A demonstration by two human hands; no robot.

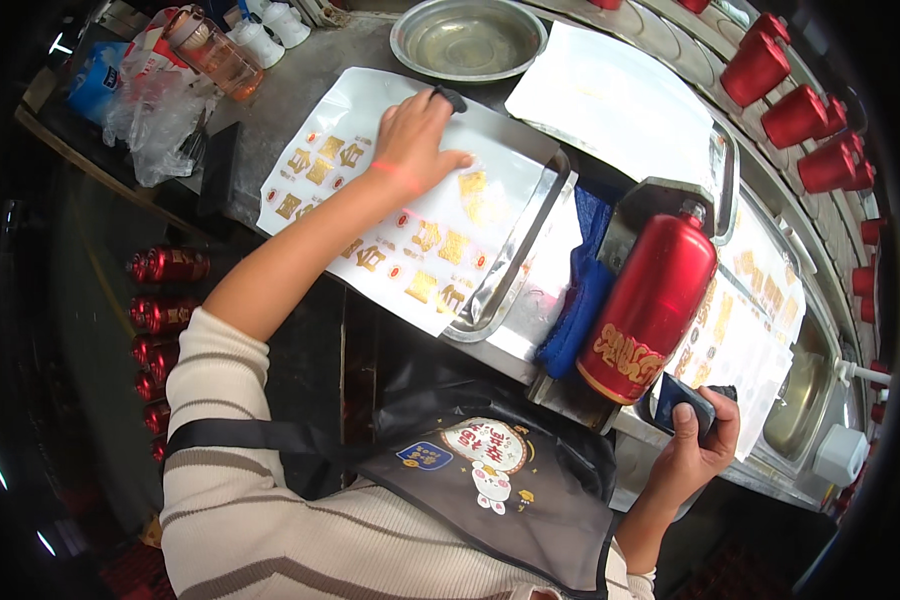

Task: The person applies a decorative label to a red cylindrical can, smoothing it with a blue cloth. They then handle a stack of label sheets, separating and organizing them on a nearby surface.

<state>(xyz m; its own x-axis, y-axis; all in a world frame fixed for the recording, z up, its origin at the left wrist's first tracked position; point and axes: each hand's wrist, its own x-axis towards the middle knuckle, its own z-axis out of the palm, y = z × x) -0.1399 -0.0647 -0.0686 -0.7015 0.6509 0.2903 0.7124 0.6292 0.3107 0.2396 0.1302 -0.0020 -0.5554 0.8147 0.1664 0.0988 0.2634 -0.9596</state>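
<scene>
A white sheet printed with gold characters and small red marks lies over a metal tray on the left. My left hand rests on that sheet with the thumb spread away from the fingers; a black cover sits on one fingertip. To the right, a shiny red bottle with gold lettering near its base lies tilted in a metal holder beside a blue cloth. Close to the bottle's base, my right hand grips a dark flat scraper. That hand also wears a black finger cover.
A metal basin stands at the back, with a blank white sheet beside it. More printed sheets lie right of the bottle, near a sink. Red bottles line the right edge. A drinking bottle and plastic bag occupy the far left.
</scene>
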